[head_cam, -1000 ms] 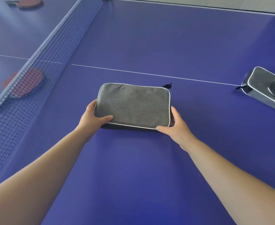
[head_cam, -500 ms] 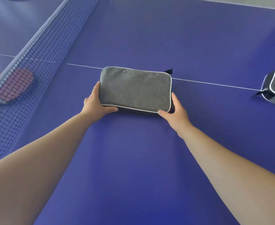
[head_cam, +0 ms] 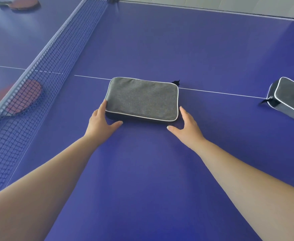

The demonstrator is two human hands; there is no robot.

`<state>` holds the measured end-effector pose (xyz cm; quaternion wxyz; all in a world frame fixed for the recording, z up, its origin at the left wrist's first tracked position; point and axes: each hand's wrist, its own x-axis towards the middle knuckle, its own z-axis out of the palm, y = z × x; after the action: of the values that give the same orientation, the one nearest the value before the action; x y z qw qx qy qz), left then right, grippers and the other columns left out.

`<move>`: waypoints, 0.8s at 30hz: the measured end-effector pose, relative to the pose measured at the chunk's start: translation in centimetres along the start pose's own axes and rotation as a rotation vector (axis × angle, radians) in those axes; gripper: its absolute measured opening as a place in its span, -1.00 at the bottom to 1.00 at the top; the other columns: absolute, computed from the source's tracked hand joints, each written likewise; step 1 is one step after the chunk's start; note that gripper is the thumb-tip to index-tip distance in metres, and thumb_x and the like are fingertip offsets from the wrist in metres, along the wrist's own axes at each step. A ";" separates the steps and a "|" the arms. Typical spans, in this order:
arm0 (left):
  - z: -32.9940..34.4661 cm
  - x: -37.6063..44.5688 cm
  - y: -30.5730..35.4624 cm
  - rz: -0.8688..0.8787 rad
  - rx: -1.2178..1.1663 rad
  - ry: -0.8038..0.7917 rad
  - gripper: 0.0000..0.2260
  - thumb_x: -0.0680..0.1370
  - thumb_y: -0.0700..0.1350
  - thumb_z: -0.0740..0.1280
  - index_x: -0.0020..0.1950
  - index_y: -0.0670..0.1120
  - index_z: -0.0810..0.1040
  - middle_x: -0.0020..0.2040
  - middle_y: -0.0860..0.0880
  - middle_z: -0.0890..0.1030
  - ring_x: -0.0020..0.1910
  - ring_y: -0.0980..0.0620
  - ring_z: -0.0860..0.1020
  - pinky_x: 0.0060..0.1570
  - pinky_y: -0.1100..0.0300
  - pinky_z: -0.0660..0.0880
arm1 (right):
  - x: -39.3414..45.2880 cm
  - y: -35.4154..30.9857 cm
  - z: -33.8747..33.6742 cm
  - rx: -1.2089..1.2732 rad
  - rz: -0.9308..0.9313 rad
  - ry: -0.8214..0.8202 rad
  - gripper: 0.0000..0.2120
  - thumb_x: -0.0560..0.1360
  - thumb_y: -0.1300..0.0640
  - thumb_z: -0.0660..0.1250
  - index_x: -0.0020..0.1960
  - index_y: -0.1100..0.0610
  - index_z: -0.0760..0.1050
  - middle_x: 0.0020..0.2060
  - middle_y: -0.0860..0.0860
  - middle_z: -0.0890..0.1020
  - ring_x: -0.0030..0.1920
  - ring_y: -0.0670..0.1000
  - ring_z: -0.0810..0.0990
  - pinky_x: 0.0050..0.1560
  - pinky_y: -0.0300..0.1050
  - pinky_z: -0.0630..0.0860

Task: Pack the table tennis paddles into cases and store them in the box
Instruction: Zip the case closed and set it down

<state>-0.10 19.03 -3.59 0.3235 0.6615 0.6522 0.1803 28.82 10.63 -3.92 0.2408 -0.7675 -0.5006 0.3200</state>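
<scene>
Grey case (head_cam: pixel 142 99) flat on table (head_cam: pixel 151 171) — open hands (head_cam: pixel 101 121) flanking its near corners

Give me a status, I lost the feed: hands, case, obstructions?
Left hand open, fingers at the gray case's left end. Right hand open beside its right end. Case flat on the table. Net to the left, not in the way.

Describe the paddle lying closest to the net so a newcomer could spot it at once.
Start at the net that crosses the blue table on the left. Just behind its mesh, near the lower left, lies a red paddle, seen through the netting. The other red paddle lies far off, in the top-left corner.
</scene>
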 end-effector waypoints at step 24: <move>-1.0 -24.6 4.7 0.295 0.845 -0.156 -0.37 0.64 0.23 0.04 0.61 -0.03 -0.02 0.60 -0.01 0.08 0.58 -0.05 0.00 0.54 -0.01 -0.08 | -22.4 -0.2 -4.2 -0.726 -0.087 -0.046 -0.36 0.61 -0.23 0.06 0.58 0.02 -0.02 0.58 0.04 0.02 0.56 0.15 0.01 0.48 0.14 0.14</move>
<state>0.68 -4.55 4.76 0.0445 0.8329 0.5410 -0.1079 25.23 -10.21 4.68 -0.0452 -0.7735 -0.6192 0.1278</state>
